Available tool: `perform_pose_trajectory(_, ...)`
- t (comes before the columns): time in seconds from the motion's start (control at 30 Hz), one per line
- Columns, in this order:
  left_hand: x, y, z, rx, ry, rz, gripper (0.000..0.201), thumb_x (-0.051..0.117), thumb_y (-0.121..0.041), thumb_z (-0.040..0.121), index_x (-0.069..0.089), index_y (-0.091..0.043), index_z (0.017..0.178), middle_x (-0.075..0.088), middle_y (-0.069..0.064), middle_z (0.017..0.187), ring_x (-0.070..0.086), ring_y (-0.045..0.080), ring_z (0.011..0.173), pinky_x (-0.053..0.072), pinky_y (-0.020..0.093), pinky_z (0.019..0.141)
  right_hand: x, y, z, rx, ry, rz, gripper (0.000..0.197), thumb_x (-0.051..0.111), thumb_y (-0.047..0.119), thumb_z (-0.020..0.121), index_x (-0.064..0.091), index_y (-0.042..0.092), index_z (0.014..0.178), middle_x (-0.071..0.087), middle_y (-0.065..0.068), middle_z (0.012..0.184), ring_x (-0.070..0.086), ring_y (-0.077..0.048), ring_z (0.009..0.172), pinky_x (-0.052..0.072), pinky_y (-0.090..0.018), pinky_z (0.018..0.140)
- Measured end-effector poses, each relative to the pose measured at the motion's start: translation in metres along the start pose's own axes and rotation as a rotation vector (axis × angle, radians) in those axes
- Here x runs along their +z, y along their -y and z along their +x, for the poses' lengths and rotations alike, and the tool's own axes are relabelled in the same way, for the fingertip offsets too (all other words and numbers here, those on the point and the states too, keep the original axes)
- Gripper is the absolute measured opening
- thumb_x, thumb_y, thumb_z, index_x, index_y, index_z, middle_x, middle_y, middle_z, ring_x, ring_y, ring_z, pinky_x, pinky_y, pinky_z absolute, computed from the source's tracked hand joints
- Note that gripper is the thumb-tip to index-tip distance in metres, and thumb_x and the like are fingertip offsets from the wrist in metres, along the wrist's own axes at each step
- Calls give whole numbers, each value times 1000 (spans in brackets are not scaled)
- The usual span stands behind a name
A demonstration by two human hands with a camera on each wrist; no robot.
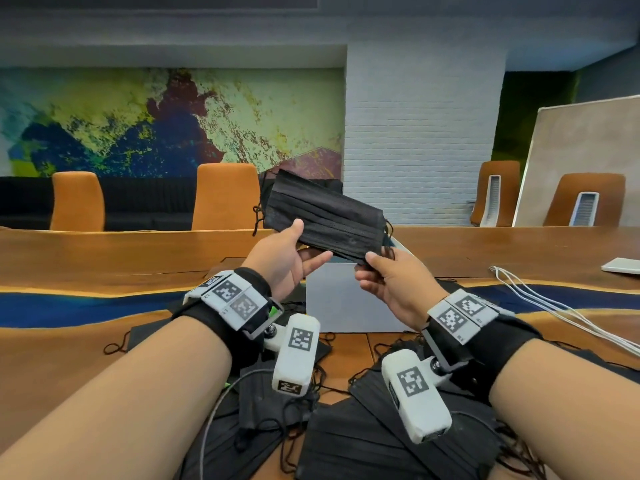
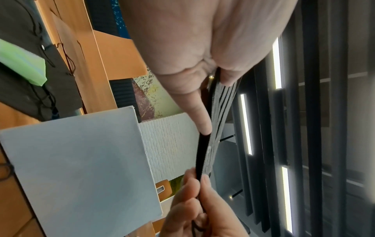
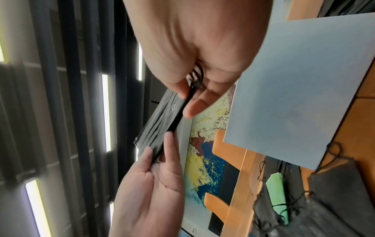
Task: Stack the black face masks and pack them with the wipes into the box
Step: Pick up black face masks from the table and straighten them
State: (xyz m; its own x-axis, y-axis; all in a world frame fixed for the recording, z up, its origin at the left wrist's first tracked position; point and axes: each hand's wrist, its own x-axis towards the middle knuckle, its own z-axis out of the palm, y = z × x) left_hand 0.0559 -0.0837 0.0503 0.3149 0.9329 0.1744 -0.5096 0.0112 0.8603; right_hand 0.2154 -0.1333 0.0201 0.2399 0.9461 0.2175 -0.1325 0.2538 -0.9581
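Both hands pinched the masks (image 1: 325, 216), left hand (image 1: 287, 259) and right hand (image 1: 394, 282) at opposite ends, long axis spanning them, box (image 1: 346, 299) directly below.

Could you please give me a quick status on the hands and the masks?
Left hand and right hand both grip the mask stack, held above the white box. Loose masks remain on the table. Nothing blocking.

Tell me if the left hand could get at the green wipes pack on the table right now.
Probably not yet: the left hand and the right hand both hold the mask stack above the box; the wipes pack lies half under loose masks.
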Motion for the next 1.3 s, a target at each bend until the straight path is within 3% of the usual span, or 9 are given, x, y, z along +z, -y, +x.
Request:
perform_pose_trajectory(0.17, 2, -4, 6, 28, 31, 175, 28, 48, -18, 99, 48, -9, 125, 62, 15, 123, 71, 24, 88, 58, 23, 55, -18, 24, 12, -30, -185, 174, 10, 45, 4, 98, 49, 7, 89, 54, -9, 79, 59, -15, 67, 56, -18, 56)
perform_pose_trajectory(0.37, 0, -17, 34, 61, -27, 362, 31, 53, -7, 95, 52, -7, 126, 63, 20, 120, 71, 12, 63, 50, 14, 43, -39, 56, 40, -30, -246, 106, 11, 50, 1, 95, 52, 6, 87, 57, -10, 82, 58, -16, 65, 55, -18, 52)
perform_pose_trajectory(0.5, 7, -21, 57, 57, -9, 406, 7, 52, -4, 95, 58, -9, 97, 64, 13, 98, 69, 18, 68, 53, 16, 45, -40, 66, 63, -8, -237, -21, 15, 52, -2, 94, 50, 7, 81, 56, -8, 78, 59, -16, 65, 53, -17, 49)
perform_pose_trajectory(0.6, 8, -18, 77, 60, 11, 501, 11, 53, -7, 95, 54, -12, 86, 63, 8, 84, 66, 18, 68, 52, 17, 46, -44, 71, 87, 41, -281, -73, 19, 49, -5, 94, 46, 6, 79, 53, -9, 73, 58, -16, 64, 51, -17, 42)
perform_pose_trajectory(0.77, 1, -7, 109, -4, 58, 713, 17, 53, -16, 97, 56, -8, 112, 67, 8, 93, 67, 16, 81, 53, 23, 64, -57, 65, 123, 113, -300, -136, 18, 46, -6, 95, 48, 2, 79, 53, -11, 73, 57, -17, 63, 51, -17, 40)
perform_pose_trajectory(0.93, -14, 0, 126, -69, 57, 1055, 46, 41, -42, 99, 46, -16, 136, 48, 7, 140, 44, 24, 127, 38, 35, 100, -77, 59, 149, 78, -326, -79, 13, 45, -7, 95, 50, 1, 86, 54, -12, 82, 60, -17, 63, 52, -17, 41)
perform_pose_trajectory(1.1, -31, 27, 135, -264, 70, 1152, 60, 51, -32, 96, 22, -29, 148, 39, 6, 147, 42, 27, 130, 41, 40, 97, -87, 51, 167, 89, -359, 22, 12, 41, -7, 97, 48, 1, 92, 56, -14, 81, 61, -10, 36, 50, -17, 38)
perform_pose_trajectory(1.2, -41, 39, 140, -368, 77, 989, 72, 61, -10, 88, 21, -33, 144, 47, 6, 133, 52, 30, 118, 48, 49, 97, -87, 53, 174, 78, -358, 73, 16, 39, -6, 98, 46, 3, 86, 55, -12, 79, 60, -10, 35, 51, -17, 40)
perform_pose_trajectory(1.3, -47, 41, 140, -417, 97, 857, 60, 59, -9, 90, 29, -24, 140, 55, 9, 122, 60, 28, 106, 56, 44, 84, -84, 61, 180, 57, -366, 87, 20, 36, -5, 99, 43, 5, 82, 55, -12, 80, 65, -16, 48, 52, -17, 41)
